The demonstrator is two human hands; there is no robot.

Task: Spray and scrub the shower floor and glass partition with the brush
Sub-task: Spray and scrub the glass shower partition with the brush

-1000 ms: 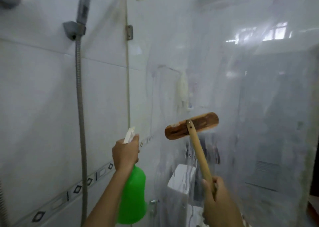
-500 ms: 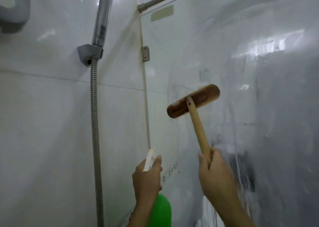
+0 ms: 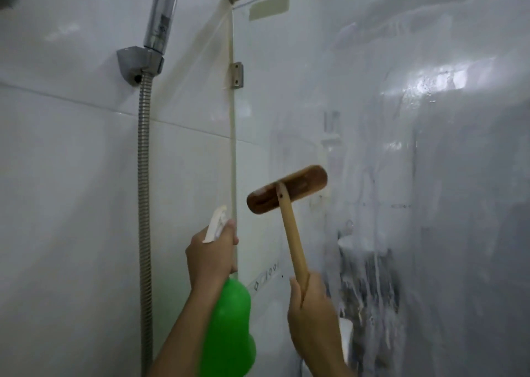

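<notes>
Right hand [image 3: 311,316]: grip wrapped round brush [image 3: 286,188] handle, low, for reach up the glass partition [image 3: 372,118].
Left hand [image 3: 210,257]: grip closed round spray bottle [image 3: 229,328] neck, held ready.

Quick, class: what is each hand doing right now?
Left hand: grips the spray bottle at its neck.
Right hand: grips the brush by its handle.

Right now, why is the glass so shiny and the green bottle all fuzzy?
Head view: bright glare sits on the wet glass partition at upper right, where light reflects; the green spray bottle is smeared by motion blur; the brush looks sharper; the wide lens bends straight edges.
</notes>
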